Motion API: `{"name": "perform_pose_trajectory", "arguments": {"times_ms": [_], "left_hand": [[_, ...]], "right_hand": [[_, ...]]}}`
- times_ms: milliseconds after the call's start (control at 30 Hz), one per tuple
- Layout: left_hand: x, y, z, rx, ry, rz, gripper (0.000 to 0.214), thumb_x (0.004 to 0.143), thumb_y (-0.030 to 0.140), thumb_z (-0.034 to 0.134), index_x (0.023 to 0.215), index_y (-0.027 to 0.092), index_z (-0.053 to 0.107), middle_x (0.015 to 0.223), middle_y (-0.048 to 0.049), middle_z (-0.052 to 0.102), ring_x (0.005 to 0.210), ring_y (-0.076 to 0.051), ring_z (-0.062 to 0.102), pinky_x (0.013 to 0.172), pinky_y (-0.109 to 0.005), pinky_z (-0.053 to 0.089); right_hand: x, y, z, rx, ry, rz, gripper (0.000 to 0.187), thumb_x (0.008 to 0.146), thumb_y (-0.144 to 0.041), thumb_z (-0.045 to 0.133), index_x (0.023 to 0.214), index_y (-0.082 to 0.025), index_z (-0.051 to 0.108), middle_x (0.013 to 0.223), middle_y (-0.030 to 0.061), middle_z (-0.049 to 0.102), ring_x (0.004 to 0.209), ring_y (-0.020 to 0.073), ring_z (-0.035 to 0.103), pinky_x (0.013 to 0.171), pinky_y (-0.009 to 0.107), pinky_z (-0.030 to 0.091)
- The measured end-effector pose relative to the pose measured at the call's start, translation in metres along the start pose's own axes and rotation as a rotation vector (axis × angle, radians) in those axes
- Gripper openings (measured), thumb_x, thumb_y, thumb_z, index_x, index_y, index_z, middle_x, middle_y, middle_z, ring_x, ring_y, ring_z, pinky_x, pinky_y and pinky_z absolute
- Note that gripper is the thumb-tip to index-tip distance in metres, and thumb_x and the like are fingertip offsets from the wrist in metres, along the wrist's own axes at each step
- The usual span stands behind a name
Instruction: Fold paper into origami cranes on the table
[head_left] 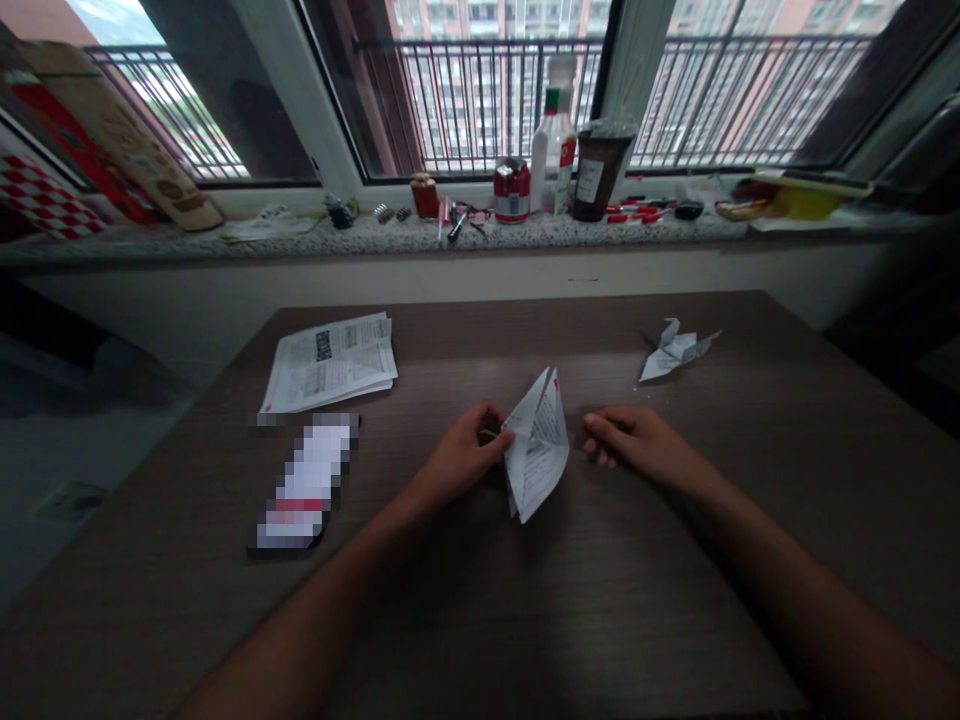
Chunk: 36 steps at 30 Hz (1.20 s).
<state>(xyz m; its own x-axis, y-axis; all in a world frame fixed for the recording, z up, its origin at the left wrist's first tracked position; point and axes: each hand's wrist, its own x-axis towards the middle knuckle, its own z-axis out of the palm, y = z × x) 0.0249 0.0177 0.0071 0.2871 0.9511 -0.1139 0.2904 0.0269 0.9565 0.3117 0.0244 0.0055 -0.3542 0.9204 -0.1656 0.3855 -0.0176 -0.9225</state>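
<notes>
A folded piece of printed paper [537, 445] stands tilted on the dark wooden table [675, 560] in front of me. My left hand [461, 455] pinches its left edge between thumb and fingers. My right hand [634, 440] rests on the table just to the right of the paper, fingers curled under, not touching it and with nothing visible in it. A finished folded paper figure [675, 350] lies farther back on the right.
A stack of printed sheets [330, 362] lies at the back left, with a blurred flat object [304, 483] in front of it. The stone windowsill [225, 243] behind the table carries a red can [511, 190], a bottle [553, 140], a dark cup [600, 165] and small tools.
</notes>
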Motion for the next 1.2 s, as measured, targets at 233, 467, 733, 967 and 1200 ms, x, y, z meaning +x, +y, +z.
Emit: {"name": "perform_pose_trajectory", "arguments": {"times_ms": [233,467,733,967,1200], "left_hand": [[-0.001,-0.001,0.013,-0.224,0.067,-0.06,0.024,0.09,0.024,0.071,0.09,0.019,0.047,0.104,-0.0073,0.069,0.086,-0.021,0.075,0.068,-0.032,0.063],[-0.002,-0.01,0.022,-0.308,0.099,-0.043,0.029,0.087,0.03,0.075,0.086,0.019,0.048,0.1,-0.0078,0.07,0.093,-0.025,0.075,0.075,-0.039,0.065],[-0.003,-0.01,0.027,-0.296,0.052,-0.001,0.025,0.087,0.03,0.073,0.101,0.016,0.058,0.109,-0.0114,0.069,0.096,-0.027,0.074,0.081,-0.043,0.064],[0.001,-0.007,0.016,-0.057,0.212,0.144,0.057,0.089,0.029,0.075,0.138,0.02,0.047,0.131,-0.0151,0.063,0.114,-0.028,0.068,0.095,-0.046,0.06],[-0.005,0.003,0.004,0.57,0.412,0.472,0.055,0.087,0.02,0.081,0.137,0.028,0.058,0.145,-0.0085,0.049,0.137,-0.031,0.047,0.117,-0.051,0.039]], "right_hand": [[-0.005,-0.015,0.022,-0.036,-0.063,-0.017,0.041,0.1,-0.055,0.057,0.11,-0.018,0.072,0.087,0.0075,0.075,0.057,0.0144,0.067,0.053,0.028,0.054],[-0.005,-0.018,0.032,-0.086,0.069,-0.108,0.043,0.096,-0.053,0.066,0.127,-0.023,0.07,0.105,0.0098,0.079,0.091,0.0269,0.075,0.079,0.04,0.061],[0.004,-0.008,0.038,-0.022,0.138,-0.156,0.034,0.093,-0.036,0.069,0.124,-0.023,0.067,0.111,0.0084,0.076,0.095,0.0261,0.073,0.083,0.042,0.06],[0.008,-0.008,0.031,-0.229,0.153,-0.183,0.028,0.093,-0.028,0.066,0.119,-0.022,0.071,0.11,0.0084,0.077,0.095,0.0258,0.071,0.085,0.04,0.056],[0.009,-0.013,0.028,-0.414,0.063,-0.191,0.027,0.092,-0.022,0.063,0.116,-0.021,0.074,0.108,0.0079,0.079,0.092,0.0258,0.073,0.082,0.036,0.053]]}}
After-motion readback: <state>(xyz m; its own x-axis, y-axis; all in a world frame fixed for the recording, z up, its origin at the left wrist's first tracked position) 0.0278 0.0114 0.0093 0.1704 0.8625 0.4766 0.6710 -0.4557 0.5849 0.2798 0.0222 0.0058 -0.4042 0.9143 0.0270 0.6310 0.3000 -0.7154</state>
